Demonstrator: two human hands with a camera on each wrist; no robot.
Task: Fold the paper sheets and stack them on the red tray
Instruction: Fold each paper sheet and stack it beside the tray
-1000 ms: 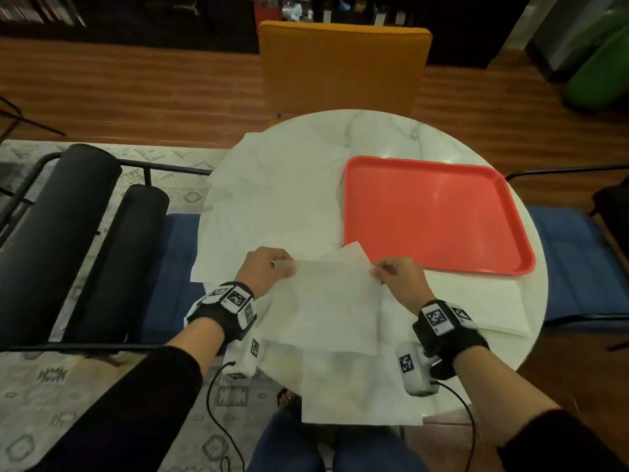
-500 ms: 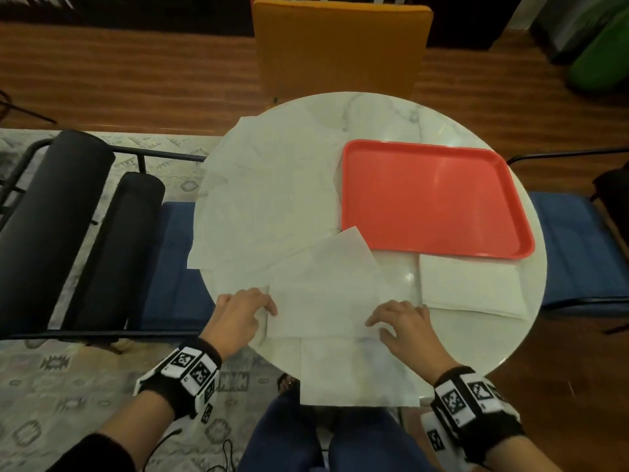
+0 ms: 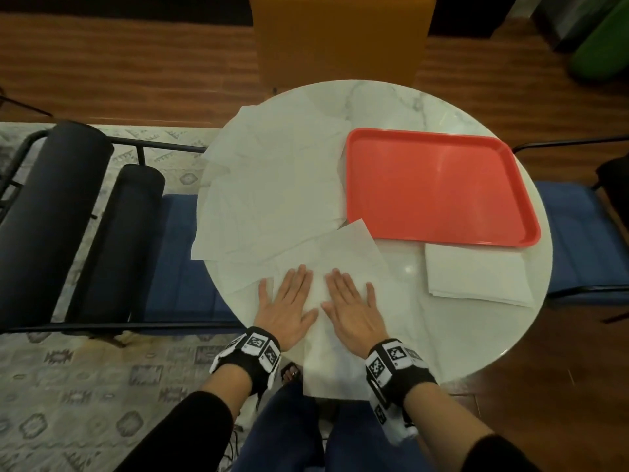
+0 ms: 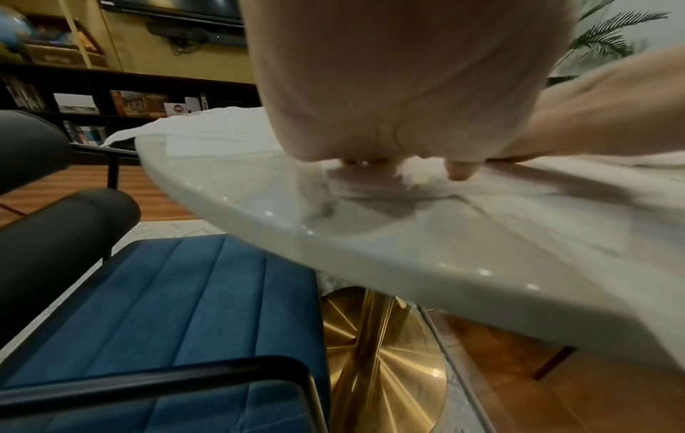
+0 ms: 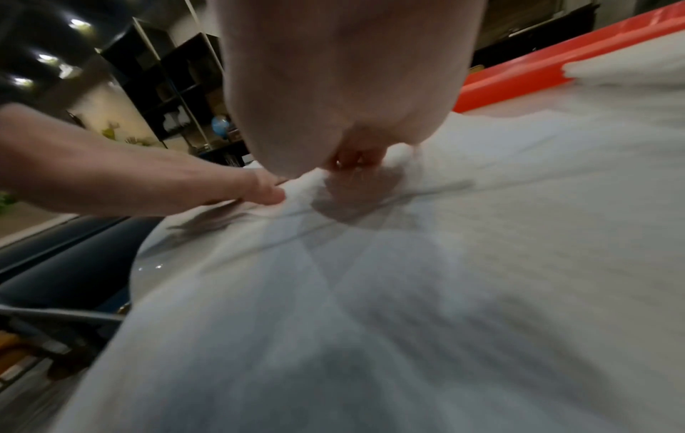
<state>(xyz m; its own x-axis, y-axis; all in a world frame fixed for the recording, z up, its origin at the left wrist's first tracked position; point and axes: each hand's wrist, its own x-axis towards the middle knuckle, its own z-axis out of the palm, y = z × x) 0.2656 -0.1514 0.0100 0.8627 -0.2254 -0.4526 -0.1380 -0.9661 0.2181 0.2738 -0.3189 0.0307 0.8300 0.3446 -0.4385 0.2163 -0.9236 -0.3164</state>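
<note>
A white paper sheet (image 3: 343, 257) lies folded over near the front of the round marble table (image 3: 442, 103). Both my hands press flat on it, side by side. My left hand (image 3: 287, 301) has straight, spread fingers; my right hand (image 3: 352, 306) lies the same way just to its right. Another sheet (image 3: 335, 373) under them hangs over the table's near edge. The red tray (image 3: 439, 185) sits bare at the right rear. A folded stack of paper (image 3: 476, 277) rests on the table in front of the tray. Loose sheets (image 3: 272, 185) cover the table's left half.
A blue-seated chair with black bolsters (image 3: 78, 219) stands left of the table, another blue seat (image 3: 578, 233) to the right, and an orange chair back (image 3: 340, 35) behind. The gold pedestal (image 4: 378, 360) shows under the table in the left wrist view.
My hands laid the sheet's far edge down toward me, let go of it, and now press flat on the folded sheet with palms close together.
</note>
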